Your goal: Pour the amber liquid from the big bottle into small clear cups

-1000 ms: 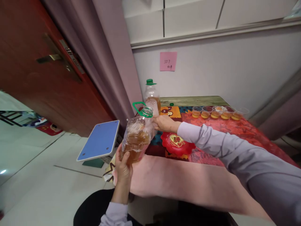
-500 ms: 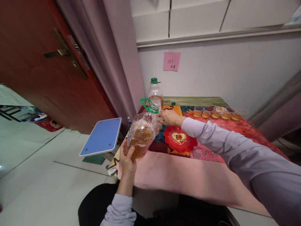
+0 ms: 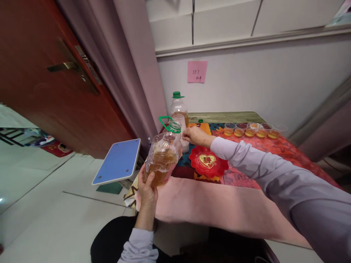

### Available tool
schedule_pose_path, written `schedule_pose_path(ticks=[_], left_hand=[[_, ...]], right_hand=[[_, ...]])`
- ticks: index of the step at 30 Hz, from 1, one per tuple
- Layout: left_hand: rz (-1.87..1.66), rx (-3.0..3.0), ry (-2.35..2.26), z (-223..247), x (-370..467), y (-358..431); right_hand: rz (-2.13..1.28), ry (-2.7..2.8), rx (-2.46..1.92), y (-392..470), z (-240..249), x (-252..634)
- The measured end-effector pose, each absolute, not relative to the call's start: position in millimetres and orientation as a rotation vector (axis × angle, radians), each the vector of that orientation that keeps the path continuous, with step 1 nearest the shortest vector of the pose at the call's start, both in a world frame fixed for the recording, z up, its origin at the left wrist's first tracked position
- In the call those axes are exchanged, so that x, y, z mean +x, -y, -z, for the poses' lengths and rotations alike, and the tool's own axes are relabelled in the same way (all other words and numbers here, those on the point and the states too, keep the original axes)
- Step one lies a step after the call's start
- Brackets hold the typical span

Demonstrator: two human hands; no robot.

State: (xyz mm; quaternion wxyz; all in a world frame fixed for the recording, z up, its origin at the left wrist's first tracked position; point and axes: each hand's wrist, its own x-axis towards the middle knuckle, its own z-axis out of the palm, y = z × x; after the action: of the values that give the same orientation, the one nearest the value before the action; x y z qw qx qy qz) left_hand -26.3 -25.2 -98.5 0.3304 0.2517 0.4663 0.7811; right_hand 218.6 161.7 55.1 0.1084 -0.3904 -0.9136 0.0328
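Observation:
My left hand (image 3: 148, 188) grips the lower part of a large clear bottle (image 3: 163, 159) of amber liquid. The bottle leans to the right, its mouth uncapped, with a green ring handle at the neck. My right hand (image 3: 195, 136) is closed beside the bottle's neck, over a clear plastic cup (image 3: 185, 146); what its fingers pinch is too small to make out. Behind stands a second bottle (image 3: 179, 106) with a green cap. A red scalloped plate (image 3: 208, 162) lies under my right forearm.
Several clear cups (image 3: 249, 130) with yellow contents line the table's back right. A loose green cap (image 3: 200, 121) lies near the wall. A blue-topped stool (image 3: 117, 160) stands left of the table. A pink note (image 3: 197, 72) is on the wall.
The view has shifted slightly. My right hand has come a little away from the bottle's neck, and more of the cup below it shows. My left hand keeps its grip.

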Motion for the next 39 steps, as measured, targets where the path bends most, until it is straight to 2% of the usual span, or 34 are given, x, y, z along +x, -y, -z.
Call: schedule_pose_path(ticks=[39], left_hand=[[-2.042,0.682,-1.205,98.9,-26.7,24.2]], right_hand=[[-0.293,2.455,-1.062,-172.3,-47.7,224.5]])
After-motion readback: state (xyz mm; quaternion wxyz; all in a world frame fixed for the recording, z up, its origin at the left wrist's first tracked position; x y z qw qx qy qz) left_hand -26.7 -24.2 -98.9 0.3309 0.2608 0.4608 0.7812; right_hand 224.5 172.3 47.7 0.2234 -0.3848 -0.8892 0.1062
